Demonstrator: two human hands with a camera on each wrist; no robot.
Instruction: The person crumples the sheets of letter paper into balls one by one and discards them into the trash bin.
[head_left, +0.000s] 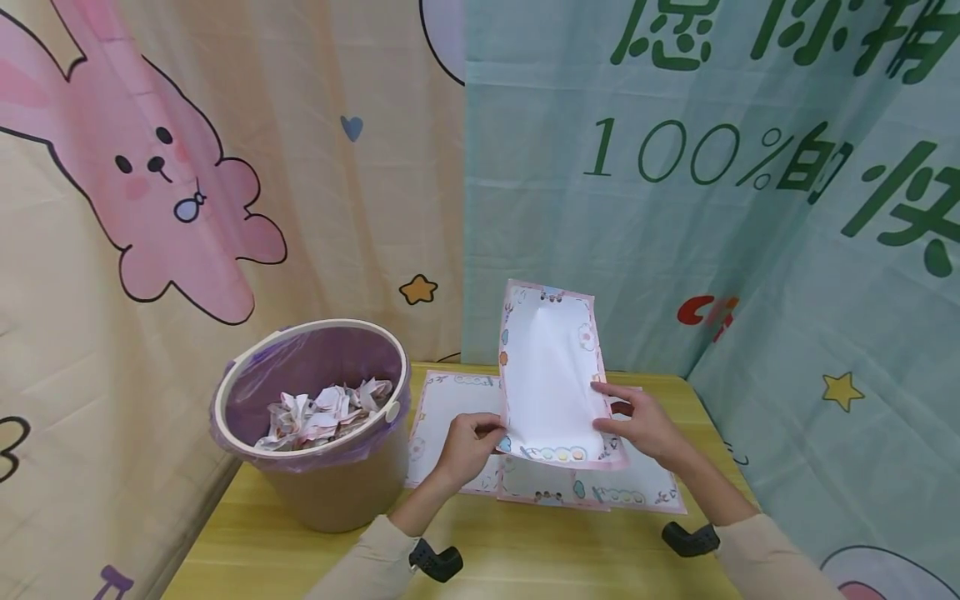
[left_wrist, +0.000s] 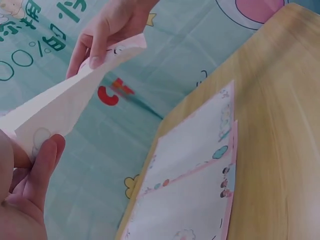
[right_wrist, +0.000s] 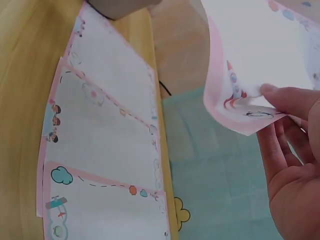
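Note:
A white sheet of paper with a pink border and small cartoon drawings is held up above the table, slightly curved. My left hand pinches its lower left edge between thumb and fingers. On the right edge, my right hand grips the sheet, thumb on the near face in the right wrist view. Beneath it, similar bordered sheets lie side by side and overlapping on the wooden table. In the right wrist view, a flat sheet shows three little figures at its edge.
Left of the sheets stands a beige bin with a purple liner, holding several crumpled papers. Printed curtains hang right behind the table's back edge and along its right side. Black devices are worn on both wrists.

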